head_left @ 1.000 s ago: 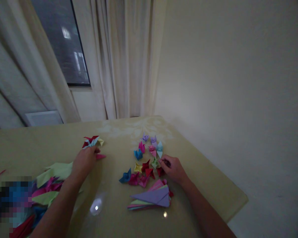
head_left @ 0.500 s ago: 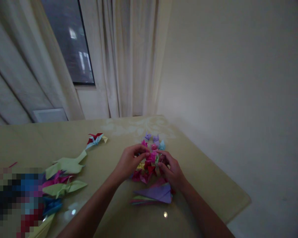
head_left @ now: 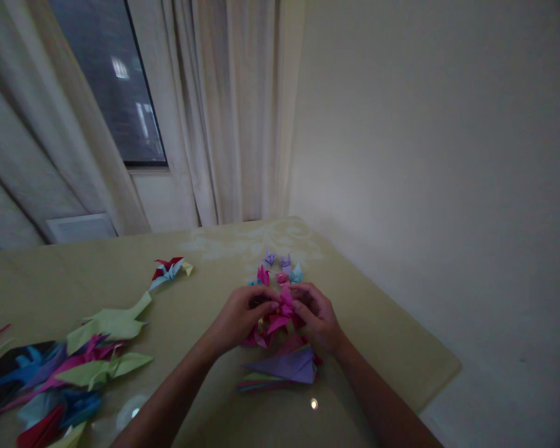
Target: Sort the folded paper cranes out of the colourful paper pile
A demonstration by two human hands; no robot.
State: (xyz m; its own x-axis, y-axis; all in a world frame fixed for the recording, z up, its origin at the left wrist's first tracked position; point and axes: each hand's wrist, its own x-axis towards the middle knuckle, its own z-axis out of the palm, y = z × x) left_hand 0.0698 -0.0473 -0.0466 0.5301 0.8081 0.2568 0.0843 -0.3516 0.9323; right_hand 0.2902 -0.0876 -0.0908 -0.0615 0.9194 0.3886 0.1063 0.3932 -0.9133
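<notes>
A bright pink origami crane (head_left: 285, 303) is between my two hands, above other folded paper pieces. My left hand (head_left: 242, 314) pinches it from the left with thumb and index finger. From the right, the thumb and fingers of my right hand (head_left: 320, 316) close on it too. Dark pink and red folded pieces (head_left: 261, 338) lie just below, partly hidden by my hands. Beyond my fingertips sit a magenta crane (head_left: 263, 274), purple cranes (head_left: 270, 257), a salmon-pink folded piece (head_left: 282, 279) and a light blue one (head_left: 297, 273). Nearer me rests a stack of folded coloured paper (head_left: 282, 367).
On the left of the table (head_left: 368, 336) lie several larger paper cranes, among them a pale green crane (head_left: 109, 326) and a blue crane (head_left: 21, 371). A red and light blue crane group (head_left: 168, 272) sits farther back. A wall (head_left: 424, 155) borders the right side.
My hands have brought the pink crane up between them, where it now shows more fully. The light green piece by my right fingers is now out of sight. The view has shifted slightly right.
</notes>
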